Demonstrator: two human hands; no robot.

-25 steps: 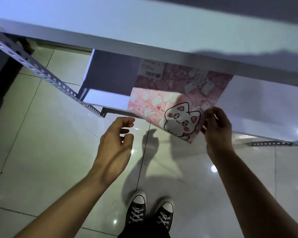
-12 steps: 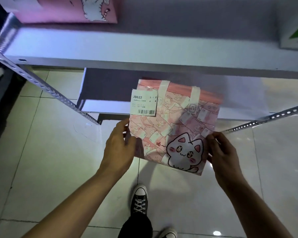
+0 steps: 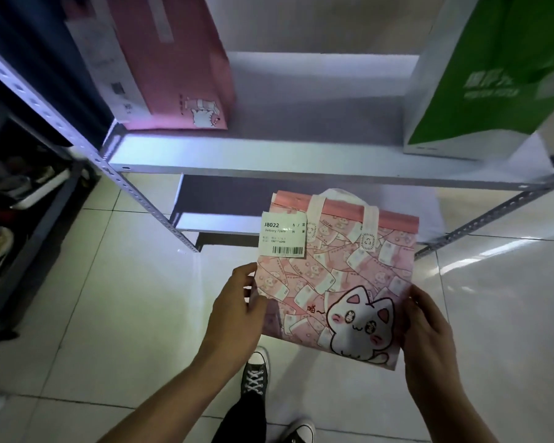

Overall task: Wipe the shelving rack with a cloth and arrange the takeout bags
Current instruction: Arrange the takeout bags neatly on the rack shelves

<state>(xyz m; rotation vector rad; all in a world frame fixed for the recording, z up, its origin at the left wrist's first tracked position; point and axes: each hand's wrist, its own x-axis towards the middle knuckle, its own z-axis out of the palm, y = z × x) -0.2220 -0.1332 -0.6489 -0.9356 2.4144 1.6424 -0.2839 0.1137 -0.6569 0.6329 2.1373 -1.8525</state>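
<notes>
Two hands now on the cat-print bag [image 3: 336,282], where a second ago only the right one had it, half under the lower shelf. Left hand [image 3: 237,310] pinches the left edge, fingers curled behind; right hand [image 3: 427,330] clamps the lower right corner. The bag is out, held clear over the floor. Beyond it, the middle shelf [image 3: 269,166] shows an open gap between the pink bag [image 3: 173,68] and green bag [image 3: 493,75], a likely landing spot.

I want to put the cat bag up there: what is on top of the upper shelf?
On the upper shelf a pink bag stands at left and a green bag at right, with bare shelf between. Their contents cannot be seen.
</notes>
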